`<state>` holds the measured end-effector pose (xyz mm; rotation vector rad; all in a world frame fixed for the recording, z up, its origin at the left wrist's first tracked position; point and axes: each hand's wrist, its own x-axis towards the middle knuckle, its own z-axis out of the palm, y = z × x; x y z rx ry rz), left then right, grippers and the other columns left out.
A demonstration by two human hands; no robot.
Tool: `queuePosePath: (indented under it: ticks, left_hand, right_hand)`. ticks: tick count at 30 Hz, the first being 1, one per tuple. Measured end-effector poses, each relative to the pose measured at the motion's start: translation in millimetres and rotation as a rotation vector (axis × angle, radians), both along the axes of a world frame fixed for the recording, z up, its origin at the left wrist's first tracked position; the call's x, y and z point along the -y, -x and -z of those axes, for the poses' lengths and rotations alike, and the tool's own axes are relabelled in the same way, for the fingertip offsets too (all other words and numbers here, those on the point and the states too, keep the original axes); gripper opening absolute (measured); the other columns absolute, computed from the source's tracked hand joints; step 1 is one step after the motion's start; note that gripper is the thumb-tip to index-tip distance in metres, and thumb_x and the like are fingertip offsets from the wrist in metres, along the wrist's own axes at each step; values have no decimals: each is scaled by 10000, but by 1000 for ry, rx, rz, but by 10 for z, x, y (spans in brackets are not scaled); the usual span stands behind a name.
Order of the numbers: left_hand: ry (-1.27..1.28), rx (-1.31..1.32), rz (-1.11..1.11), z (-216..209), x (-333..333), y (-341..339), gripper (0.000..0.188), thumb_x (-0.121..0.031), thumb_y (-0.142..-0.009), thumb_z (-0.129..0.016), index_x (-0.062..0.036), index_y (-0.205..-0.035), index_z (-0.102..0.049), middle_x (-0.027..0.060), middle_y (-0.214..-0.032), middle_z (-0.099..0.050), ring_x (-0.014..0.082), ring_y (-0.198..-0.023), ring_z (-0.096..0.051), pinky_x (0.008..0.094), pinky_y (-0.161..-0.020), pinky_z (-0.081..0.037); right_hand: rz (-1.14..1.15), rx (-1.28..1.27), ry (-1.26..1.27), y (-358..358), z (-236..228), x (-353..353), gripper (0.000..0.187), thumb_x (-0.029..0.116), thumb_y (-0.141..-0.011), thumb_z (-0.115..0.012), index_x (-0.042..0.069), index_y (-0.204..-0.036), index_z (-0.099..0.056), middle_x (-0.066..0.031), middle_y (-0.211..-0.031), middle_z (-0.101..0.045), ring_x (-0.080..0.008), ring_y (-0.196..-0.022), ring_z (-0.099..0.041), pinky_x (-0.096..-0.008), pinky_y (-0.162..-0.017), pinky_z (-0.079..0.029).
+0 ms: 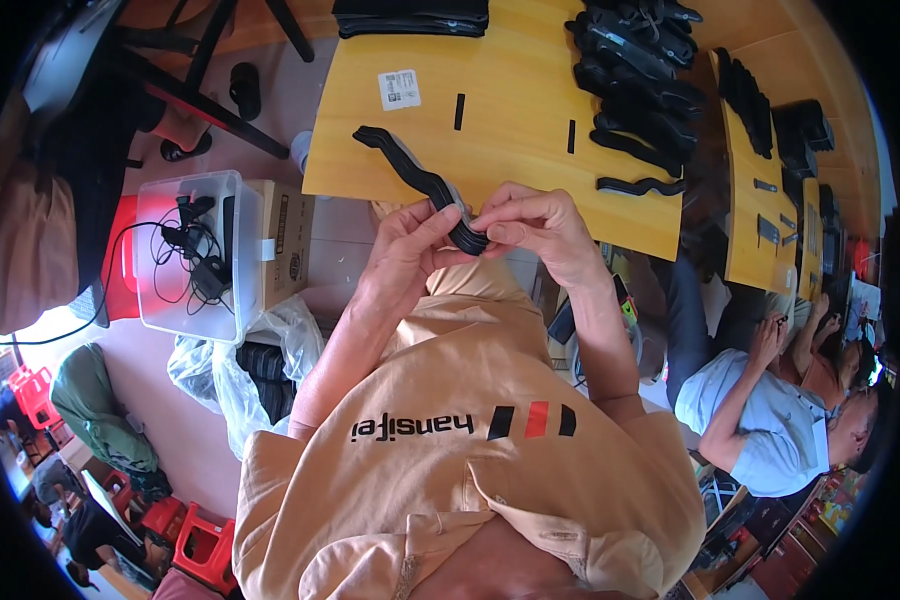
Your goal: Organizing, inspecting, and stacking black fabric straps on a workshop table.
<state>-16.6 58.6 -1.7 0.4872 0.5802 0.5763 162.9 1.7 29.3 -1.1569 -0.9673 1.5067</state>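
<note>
A long, black, wavy strip (pixel 417 178) slants over the near edge of the yellow table (pixel 510 150), its far end out above the tabletop. What it is made of I cannot tell. My left hand (pixel 407 252) is closed round its near end, the thumb lying on top. At the same end, my right hand (pixel 542 232) pinches with thumb and fingertips along the strip's right edge. A grey band shows along that edge next to the fingers. Another thin wavy black piece (pixel 640 186) lies on the table to the right.
Several similar black pieces (pixel 638 80) are piled at the table's right side. A black stack (pixel 411 17) sits at the far edge, near a white label (pixel 400 90). To the left stands a clear plastic bin (pixel 192 300) with cables. A co-worker in light blue (pixel 760 430) sits right.
</note>
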Motion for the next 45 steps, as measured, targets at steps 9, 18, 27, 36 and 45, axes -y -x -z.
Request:
queuePosePath:
  ticks: [9,18,27,36,45]
  left_hand:
    - [18,-2,-35,-50,-24,-14,249,-146,-903,-534,64,-1037,-550,129,-878,-639,193,-771,-662,253,-691,-577]
    - [-49,-44,-25,39,-16,14,282,-157,-932,-479,73,-1084,-535,130,-924,-635,182,-828,-653,296,-727,-576]
    - [-66,-31,-29,24,-24,40,293,-168,-927,-494,66,-1097,-538,114,-908,-640,162,-812,-654,269,-704,-575]
    - [-78,-65,-94,57,-70,80,276,-158,-918,-514,48,-1098,-546,87,-874,-645,132,-760,-653,243,-664,-574]
    - [-132,-163,-117,29,-58,56,252,-145,-904,-538,38,-1075,-566,72,-896,-638,109,-747,-639,241,-647,-573]
  right_hand:
    - [116,-72,-7,137,63,26,108,19,-849,-570,-66,-898,-614,-79,-896,-557,-137,-751,-618,-232,-668,-536]
    - [66,164,-107,195,22,37,118,29,-880,-535,-69,-923,-587,-81,-922,-534,-135,-762,-614,-227,-685,-525]
    - [75,229,-121,261,-32,52,109,14,-882,-527,-68,-926,-584,-76,-903,-535,-142,-779,-618,-232,-695,-527]
    - [157,693,-388,363,-59,34,90,-59,-819,-563,-44,-900,-598,-110,-850,-571,-185,-720,-617,-260,-622,-508]
    - [199,858,-477,434,-63,37,123,-84,-780,-565,-26,-888,-579,-134,-802,-553,-262,-717,-600,-295,-604,-472]
